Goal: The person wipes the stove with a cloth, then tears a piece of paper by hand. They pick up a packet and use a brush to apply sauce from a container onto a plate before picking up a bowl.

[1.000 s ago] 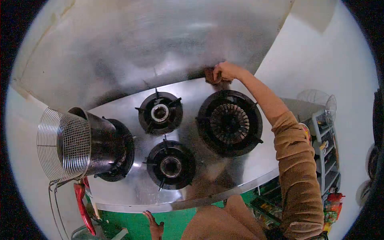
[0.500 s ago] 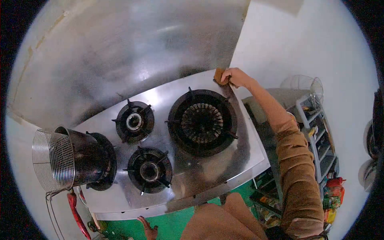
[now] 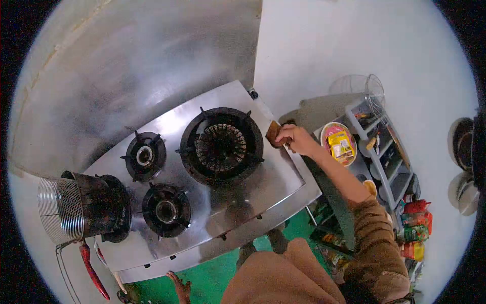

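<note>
My right hand [image 3: 296,139] grips a brown scouring pad [image 3: 274,133] and presses it on the right edge of the steel stove top [image 3: 263,182], just right of the large black burner [image 3: 221,145]. My arm in a tan sleeve reaches in from the lower right. My left hand is out of sight. Two smaller burners [image 3: 145,155] [image 3: 166,210] sit further left on the same top.
A dark pot with a wire strainer basket [image 3: 76,207] stands on the far left burner, its red handle hanging down. A steel splashback [image 3: 126,76] rises behind the stove. A rack with a plate and packets [image 3: 349,144] stands to the right. A bare foot [image 3: 178,286] rests on green floor.
My right hand has slid the pad from the back of the stove top along to its right edge and toward me. The view has swung to the right.
</note>
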A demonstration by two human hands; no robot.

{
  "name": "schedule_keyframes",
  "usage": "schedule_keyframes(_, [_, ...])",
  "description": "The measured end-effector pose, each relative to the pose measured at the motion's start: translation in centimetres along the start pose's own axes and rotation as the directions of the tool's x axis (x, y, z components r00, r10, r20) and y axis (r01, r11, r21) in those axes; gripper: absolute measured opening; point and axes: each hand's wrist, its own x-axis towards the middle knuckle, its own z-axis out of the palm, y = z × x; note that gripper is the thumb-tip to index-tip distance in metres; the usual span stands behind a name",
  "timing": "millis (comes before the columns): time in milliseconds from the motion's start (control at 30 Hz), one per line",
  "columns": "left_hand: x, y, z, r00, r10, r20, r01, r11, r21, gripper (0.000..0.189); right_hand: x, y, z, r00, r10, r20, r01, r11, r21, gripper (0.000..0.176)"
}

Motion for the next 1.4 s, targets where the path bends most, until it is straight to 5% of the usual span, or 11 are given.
schedule_keyframes(300, [-0.1, 1.1, -1.0, 0.996, 0.057, 0.073, -0.052, 0.996, -0.075, 0.112, -12.2, -4.2, 0.3, 0.99, 0.14, -0.014, -0.14, 0.987, -0.075, 0.035])
schedule_keyframes(367, [0.6, -0.6, -0.6, 0.997, 0.027, 0.068, -0.02, 0.994, -0.103, 0.111, -12.0, -5.5, -2.1, 0.989, 0.141, 0.052, -0.141, 0.99, 0.002, 0.033])
schedule_keyframes(433, [1.1, -1.4, -0.5, 0.998, -0.006, 0.06, 0.014, 0.991, -0.134, 0.111, -10.4, -5.4, -4.5, 0.911, 0.337, 0.238, -0.391, 0.888, 0.24, 0.026])
schedule_keyframes(500, [0.6, -1.1, -0.6, 0.994, 0.084, 0.064, -0.081, 0.995, -0.05, 0.112, -6.3, -4.8, -5.5, 0.928, 0.372, 0.011, -0.361, 0.892, 0.273, 0.019])
schedule_keyframes(667, [0.9, -1.2, -0.2, 0.999, 0.032, 0.03, -0.029, 0.992, -0.12, 0.113, 2.9, -1.7, 0.8, 0.904, 0.345, -0.253, -0.337, 0.938, 0.076, 0.021])
schedule_keyframes(733, [0.7, -1.3, -0.2, 0.998, 0.063, 0.031, -0.058, 0.987, -0.148, 0.113, 3.4, -0.4, 4.1, 0.919, 0.007, -0.393, -0.078, 0.983, -0.166, 0.028])
schedule_keyframes(1067, [-0.2, 1.0, -0.3, 0.991, 0.129, 0.04, -0.12, 0.979, -0.163, 0.11, -6.8, -10.4, 7.3, 0.954, -0.004, -0.3, -0.119, 0.912, -0.391, 0.037])
schedule_keyframes(1133, [-0.6, 1.1, -0.9, 0.99, 0.125, 0.065, -0.118, 0.988, -0.101, 0.11, -9.6, -13.1, 9.1, 0.92, 0.218, -0.324, -0.31, 0.913, -0.266, 0.036])
schedule_keyframes(1267, [-0.4, 0.8, -0.4, 0.988, 0.147, 0.049, -0.144, 0.988, -0.062, 0.108, -14.0, -18.6, 11.7, 0.946, 0.147, -0.291, -0.176, 0.981, -0.076, 0.035])
schedule_keyframes(1333, [-0.3, 1.5, -1.0, 0.986, 0.166, 0.011, -0.164, 0.984, -0.068, 0.108, -14.4, -20.7, 11.2, 0.961, 0.238, -0.14, -0.192, 0.941, 0.28, 0.032])
schedule_keyframes(1400, [-1.1, 3.5, -1.4, 0.991, 0.126, 0.044, -0.126, 0.992, -0.006, 0.107, -12.4, -21.2, 9.0, 0.918, 0.291, -0.271, -0.229, 0.944, 0.239, 0.03])
